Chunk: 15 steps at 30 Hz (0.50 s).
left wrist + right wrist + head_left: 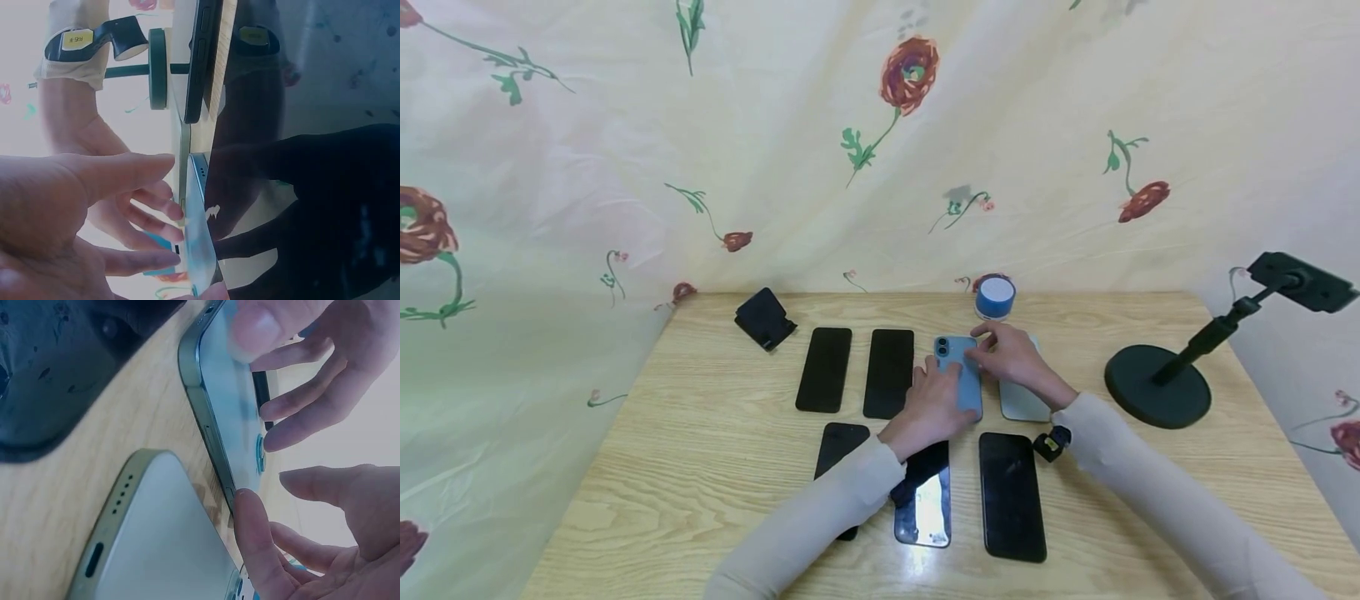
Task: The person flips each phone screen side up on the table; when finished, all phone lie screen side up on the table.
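A light-blue phone [972, 390] lies back up on the wooden table, its camera lenses at the far end. Over it, my left hand [931, 406] has its fingers spread, the thumb near the close end. From the right side, my right hand [1011, 354] reaches to the phone's far half. In the right wrist view, a right fingertip is right at the side edge of the blue phone [219, 406], and the left thumb overlaps its back. A pale phone [1024, 404] lies just right of it, partly under the right hand.
Black phones [823, 369] [889, 367] lie left of the blue one. Nearer are more dark phones [1012, 496] [923, 510] [841, 442], partly under the left sleeve. Behind stand a blue-and-white round object [995, 297] and a folded black item [765, 319]. A black stand [1157, 387] is at right.
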Motion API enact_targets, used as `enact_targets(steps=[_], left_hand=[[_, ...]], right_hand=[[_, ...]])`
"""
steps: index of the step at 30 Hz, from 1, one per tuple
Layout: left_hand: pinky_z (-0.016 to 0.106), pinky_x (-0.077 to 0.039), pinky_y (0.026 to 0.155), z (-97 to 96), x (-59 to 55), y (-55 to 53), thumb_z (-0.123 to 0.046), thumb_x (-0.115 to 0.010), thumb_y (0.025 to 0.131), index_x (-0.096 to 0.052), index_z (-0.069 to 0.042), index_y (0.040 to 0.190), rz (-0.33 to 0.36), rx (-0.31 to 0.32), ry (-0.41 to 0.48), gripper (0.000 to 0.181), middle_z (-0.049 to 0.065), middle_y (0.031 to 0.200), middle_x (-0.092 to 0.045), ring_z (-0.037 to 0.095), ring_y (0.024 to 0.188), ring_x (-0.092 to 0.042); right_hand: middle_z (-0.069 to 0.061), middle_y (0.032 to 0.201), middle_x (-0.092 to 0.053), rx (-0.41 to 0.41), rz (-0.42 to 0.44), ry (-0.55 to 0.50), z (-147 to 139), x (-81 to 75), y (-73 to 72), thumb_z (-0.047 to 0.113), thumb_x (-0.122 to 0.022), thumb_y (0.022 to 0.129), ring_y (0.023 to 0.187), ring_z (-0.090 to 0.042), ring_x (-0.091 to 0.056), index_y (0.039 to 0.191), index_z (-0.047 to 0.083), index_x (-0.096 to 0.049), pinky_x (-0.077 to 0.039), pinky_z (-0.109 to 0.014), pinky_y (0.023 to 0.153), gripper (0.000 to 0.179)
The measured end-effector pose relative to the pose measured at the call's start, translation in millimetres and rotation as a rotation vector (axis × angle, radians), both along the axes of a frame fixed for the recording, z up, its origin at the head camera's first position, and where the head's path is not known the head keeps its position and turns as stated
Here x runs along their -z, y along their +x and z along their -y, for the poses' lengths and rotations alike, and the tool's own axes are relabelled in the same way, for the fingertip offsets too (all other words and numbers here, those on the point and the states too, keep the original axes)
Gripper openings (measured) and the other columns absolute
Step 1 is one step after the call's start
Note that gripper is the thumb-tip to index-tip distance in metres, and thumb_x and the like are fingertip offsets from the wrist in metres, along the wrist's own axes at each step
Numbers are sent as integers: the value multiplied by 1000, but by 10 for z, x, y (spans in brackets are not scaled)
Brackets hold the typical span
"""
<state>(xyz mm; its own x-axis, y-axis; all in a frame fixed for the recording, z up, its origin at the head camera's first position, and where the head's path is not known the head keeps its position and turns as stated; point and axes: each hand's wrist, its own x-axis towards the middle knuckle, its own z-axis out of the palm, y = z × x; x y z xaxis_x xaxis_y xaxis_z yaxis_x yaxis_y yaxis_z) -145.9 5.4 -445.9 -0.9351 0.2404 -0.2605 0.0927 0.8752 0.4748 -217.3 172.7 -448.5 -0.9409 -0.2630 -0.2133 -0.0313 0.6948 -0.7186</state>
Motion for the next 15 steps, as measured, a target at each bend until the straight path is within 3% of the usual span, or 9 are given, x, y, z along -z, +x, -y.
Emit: enact_targets(steps=[8, 15], left_hand=[[51, -50, 110, -81, -3, -19, -45, -77, 92, -42, -16, 159, 2, 22, -69, 81, 21, 166, -27, 43, 146, -39], [43, -55, 100, -134, -9, -23, -48, -78, 91, -44, -17, 157, -30, 24, -126, 81, 18, 161, -33, 36, 135, -46]], right_hand=[[-29, 115, -71, 10, 5, 3, -13, -2, -43, 20, -64, 102, 76, -18, -74, 143, -8, -52, -61, -30, 65, 51], [-27, 114, -72, 17, 40, 8, 1, -3, -52, 20, -63, 103, 71, -14, -73, 145, -8, -50, -62, -31, 66, 52]])
